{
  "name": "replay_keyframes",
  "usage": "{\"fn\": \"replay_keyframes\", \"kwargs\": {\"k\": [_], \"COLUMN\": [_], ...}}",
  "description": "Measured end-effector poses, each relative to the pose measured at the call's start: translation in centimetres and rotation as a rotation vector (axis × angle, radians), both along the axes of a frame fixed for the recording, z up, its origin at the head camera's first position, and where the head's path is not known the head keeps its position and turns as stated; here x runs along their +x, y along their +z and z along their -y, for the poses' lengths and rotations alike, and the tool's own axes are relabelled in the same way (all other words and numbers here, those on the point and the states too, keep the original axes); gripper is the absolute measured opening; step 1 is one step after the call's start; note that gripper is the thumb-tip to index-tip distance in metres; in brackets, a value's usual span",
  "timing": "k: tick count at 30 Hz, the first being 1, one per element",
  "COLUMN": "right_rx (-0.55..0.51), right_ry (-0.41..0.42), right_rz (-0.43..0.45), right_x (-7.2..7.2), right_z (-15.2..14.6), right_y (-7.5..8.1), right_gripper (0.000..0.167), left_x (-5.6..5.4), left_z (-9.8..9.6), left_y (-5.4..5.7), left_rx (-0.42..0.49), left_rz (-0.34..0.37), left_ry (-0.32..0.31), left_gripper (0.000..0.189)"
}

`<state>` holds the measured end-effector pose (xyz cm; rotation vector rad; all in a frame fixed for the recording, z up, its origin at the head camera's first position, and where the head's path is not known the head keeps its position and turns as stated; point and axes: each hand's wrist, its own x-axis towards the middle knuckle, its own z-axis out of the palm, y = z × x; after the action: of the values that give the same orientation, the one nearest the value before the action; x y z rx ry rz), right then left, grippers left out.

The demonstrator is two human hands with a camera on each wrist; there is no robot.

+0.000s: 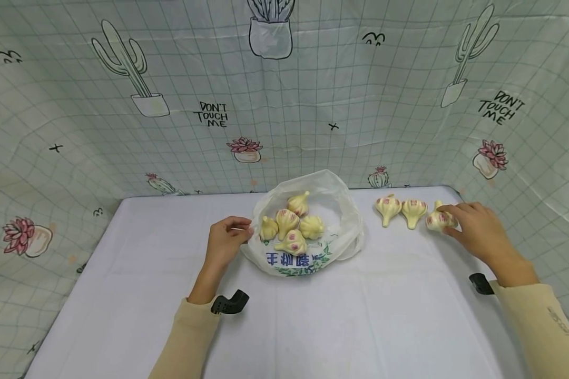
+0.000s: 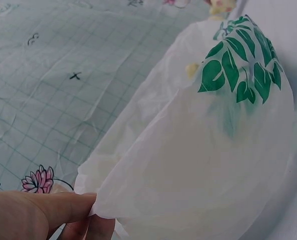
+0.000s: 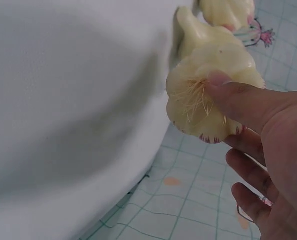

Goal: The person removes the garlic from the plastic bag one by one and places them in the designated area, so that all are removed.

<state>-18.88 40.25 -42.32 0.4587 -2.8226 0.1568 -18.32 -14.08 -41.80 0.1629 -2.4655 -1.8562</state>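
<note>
Garlic bulb point(image 1: 436, 222) by the table's far right corner: the right hand point(image 1: 479, 231) pinches it, thumb over the fringe of roots point(image 3: 196, 102) and fingers on the other side; whether it is clear of the table point(image 1: 336, 326), I cannot tell. The left hand point(image 1: 225, 239) pinches the left rim of a thin plastic bag point(image 1: 353, 226), which lies open near the middle of the far edge. The bulb should be light and firm, its smooth skin a little slippery, so its round belly looks a surer hold than the narrow stem; the bag is likely soft and limp, easy to crumple, and best taken by its rim. Two more bulbs point(image 1: 414, 210) sit just left of the pinched one along the far edge, and five point(image 1: 286, 221) rest in the bag. Blue characters and green leaves are printed on the bag, the characters too distorted to read surely. Lettering on the right sleeve point(image 1: 538, 321) is illegible. Behind the table, a checked cloth point(image 1: 303, 95) reads "DON'T TOUCH ME" twice among potted cacti.
</note>
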Motion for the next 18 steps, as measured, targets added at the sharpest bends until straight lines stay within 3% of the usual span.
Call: {"fn": "replay_keyframes", "kwargs": {"k": [6, 18], "right_rx": [0.021, 0.0], "right_ry": [-0.011, 0.002], "right_rz": [0.068, 0.105], "right_x": [-0.6, -1.2], "right_z": [-0.2, -0.1], "right_y": [-0.3, -0.7], "right_gripper": [0.052, 0.052], "left_x": [0.0, -0.1], "left_z": [-0.1, 0.0], "left_y": [0.0, 0.2], "left_rx": [-0.002, 0.009], "left_rz": [-0.001, 0.0], "left_ry": [0.001, -0.001], "left_gripper": [0.017, 0.017]}}
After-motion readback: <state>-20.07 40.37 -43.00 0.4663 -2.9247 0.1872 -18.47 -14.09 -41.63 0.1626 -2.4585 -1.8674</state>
